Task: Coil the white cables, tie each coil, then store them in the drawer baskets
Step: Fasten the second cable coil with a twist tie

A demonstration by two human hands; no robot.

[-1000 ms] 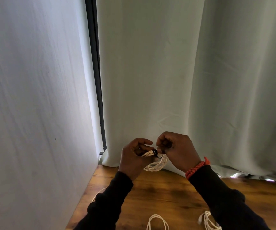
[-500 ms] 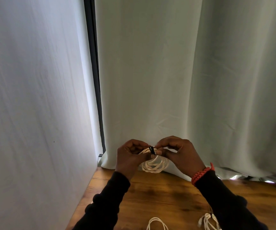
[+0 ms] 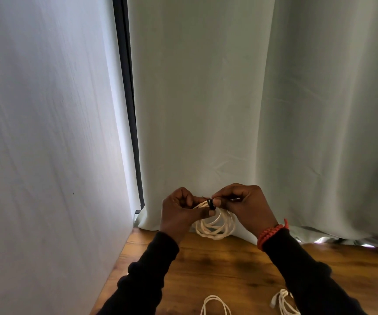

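I am holding the white cable coil (image 3: pixel 215 226) with my left hand (image 3: pixel 179 214) while my right hand (image 3: pixel 242 205) is pinching its black tie (image 3: pixel 210 203).

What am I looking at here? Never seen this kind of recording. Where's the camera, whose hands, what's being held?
There is no machine here: a person works with two bare hands, and one wide-angle camera worn on the head looks forward and down at them. That gives a single view.

The left hand and right hand hold a coil of white cable up above a wooden table, in front of a pale curtain. Both hands pinch at a small black tie wrapped round the top of the coil, so this looks like the tying step.

On the table near the bottom edge lie a loose white cable loop and another white cable bundle, partly hidden by the right sleeve. An orange bracelet sits on the right wrist. No drawer is in view.
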